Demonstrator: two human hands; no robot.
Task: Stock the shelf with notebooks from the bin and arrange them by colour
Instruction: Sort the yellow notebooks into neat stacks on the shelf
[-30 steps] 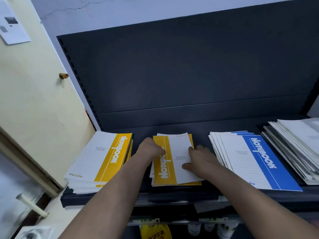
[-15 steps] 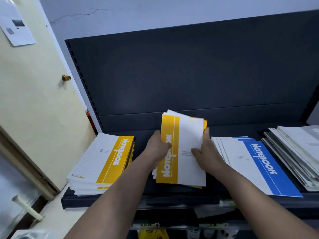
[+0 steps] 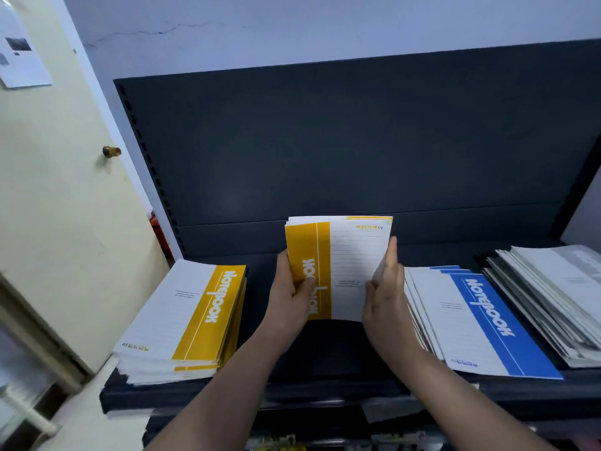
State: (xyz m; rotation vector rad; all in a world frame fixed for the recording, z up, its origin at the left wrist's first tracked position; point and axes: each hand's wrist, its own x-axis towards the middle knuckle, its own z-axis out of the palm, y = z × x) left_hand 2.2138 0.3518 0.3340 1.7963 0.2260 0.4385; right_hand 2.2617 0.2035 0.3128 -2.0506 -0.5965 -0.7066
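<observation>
I hold a small stack of yellow-and-white notebooks (image 3: 341,265) upright above the middle of the dark shelf (image 3: 325,353). My left hand (image 3: 291,299) grips its left edge with the thumb across the yellow band. My right hand (image 3: 385,294) clasps its right edge. A taller pile of yellow notebooks (image 3: 188,317) lies flat at the shelf's left end. To the right of my hands lies a fanned pile of blue notebooks (image 3: 471,320), and beyond it a pile of grey notebooks (image 3: 553,294). The bin is out of view.
The shelf's dark back panel (image 3: 357,141) rises behind the piles. A cream door (image 3: 48,190) with a brass knob (image 3: 111,151) stands at the left. Lower shelving with small items shows below the front edge (image 3: 292,395).
The yellow stack lay flat on the middle of the shelf under both hands. Both hands have lifted it and tilted it upright, off the shelf surface.
</observation>
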